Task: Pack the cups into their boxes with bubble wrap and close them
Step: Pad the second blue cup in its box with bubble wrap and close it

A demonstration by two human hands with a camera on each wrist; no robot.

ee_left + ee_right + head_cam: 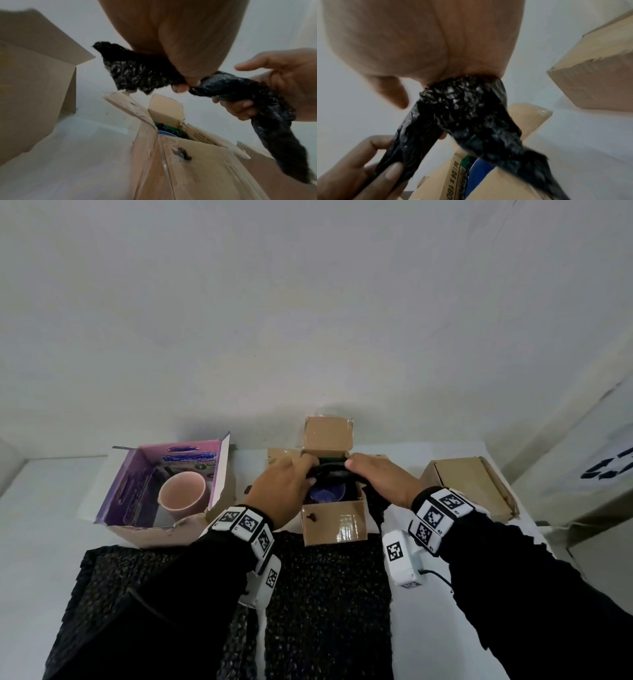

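Observation:
An open brown cardboard box (334,527) stands in the middle of the white table, its flaps up. A blue cup (327,494) sits inside it. Both hands are above the box opening and grip a strip of black bubble wrap (142,73). My left hand (284,487) pinches one end and my right hand (380,479) holds the other, where the wrap (467,108) hangs down past the box (496,182). A pink cup (183,496) stands in an open purple box (137,494) at the left.
A closed brown box (471,486) lies at the right of the table. A large sheet of black bubble wrap (325,594) covers the table's near side under my forearms. A white wall rises right behind the boxes.

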